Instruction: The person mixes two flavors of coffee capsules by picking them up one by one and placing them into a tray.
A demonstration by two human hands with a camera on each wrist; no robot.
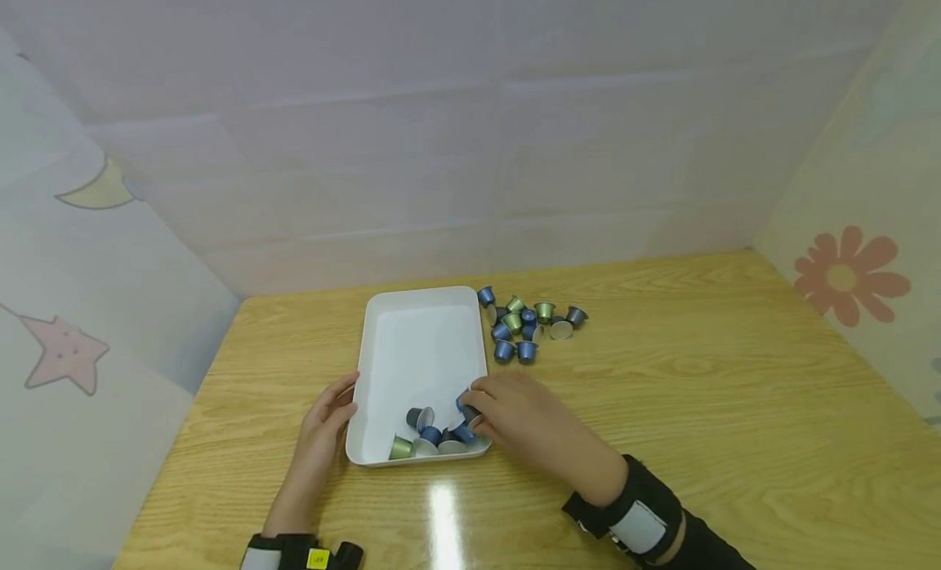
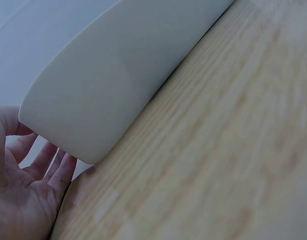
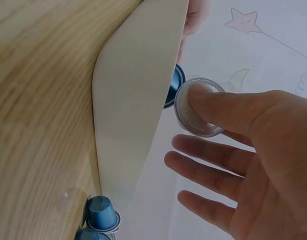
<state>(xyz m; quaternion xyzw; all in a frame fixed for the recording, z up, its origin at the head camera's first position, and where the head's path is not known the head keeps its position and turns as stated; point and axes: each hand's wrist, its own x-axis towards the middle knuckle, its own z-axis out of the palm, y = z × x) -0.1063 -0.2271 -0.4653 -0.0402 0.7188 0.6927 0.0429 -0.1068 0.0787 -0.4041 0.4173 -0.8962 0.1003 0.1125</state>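
Note:
A white tray (image 1: 419, 341) lies on the table. My left hand (image 1: 321, 427) rests against its left side, the fingers (image 2: 43, 160) loosely extended along the wall. Over the tray's near right edge, my right hand (image 1: 525, 415) pinches a dark coffee capsule (image 1: 471, 414). Its silvery lid faces the thumb in the right wrist view; the other fingers (image 3: 208, 157) are spread. Just behind it is a blue capsule (image 3: 174, 86), partly hidden by the tray rim. Several capsules lie at the tray's near end, among them a green capsule (image 1: 401, 447) and a dark grey capsule (image 1: 419, 417).
Beyond my right hand, a loose group of blue, green and dark capsules (image 1: 526, 352) lies on the wooden table (image 1: 698, 407), close to the tray's far right side. A pale wall (image 1: 478, 186) stands behind the table, with printed side walls left and right.

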